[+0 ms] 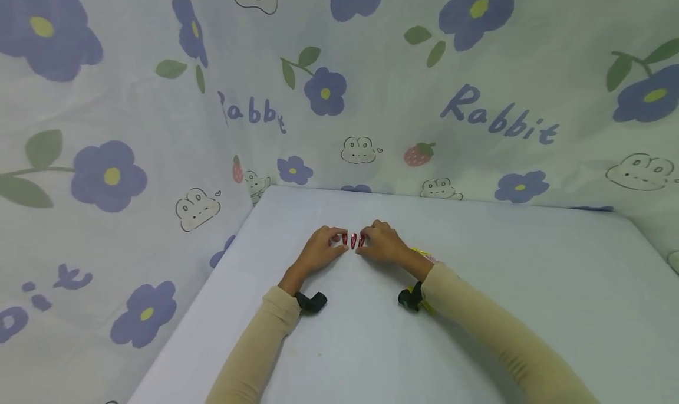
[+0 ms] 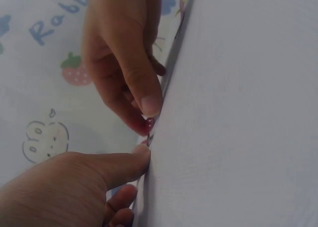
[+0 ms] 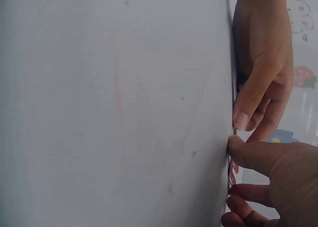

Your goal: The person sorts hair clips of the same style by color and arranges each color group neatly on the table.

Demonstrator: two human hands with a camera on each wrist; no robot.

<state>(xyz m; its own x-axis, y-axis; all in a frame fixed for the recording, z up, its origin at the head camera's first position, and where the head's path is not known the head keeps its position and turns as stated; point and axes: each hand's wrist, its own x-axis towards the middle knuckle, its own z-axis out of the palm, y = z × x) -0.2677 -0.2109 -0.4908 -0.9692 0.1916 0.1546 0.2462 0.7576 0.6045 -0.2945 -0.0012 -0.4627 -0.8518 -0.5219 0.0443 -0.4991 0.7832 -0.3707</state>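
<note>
Three slim, glossy red pieces shaped like snap hair clips are lined up side by side on the white table. My left hand (image 1: 322, 249) pinches the left red hair clip (image 1: 345, 239) between thumb and forefinger. On the other side, my right hand (image 1: 383, 243) holds the right red hair clip (image 1: 362, 240) the same way. Between the two hands lies the middle red hair clip (image 1: 353, 241), upright in the head view. More red (image 1: 334, 239) shows behind the left fingers, mostly hidden. Both wrist views show the fingertips close together at table level, with little of the clips visible.
Yellow (image 1: 421, 252) and pink (image 1: 434, 259) slender pieces lie beyond my right wrist, partly covered by it. Black wrist cameras (image 1: 312, 302) hang at both cuffs. A patterned cloth (image 1: 392, 109) with flowers and rabbits rises behind the white table (image 1: 530, 286).
</note>
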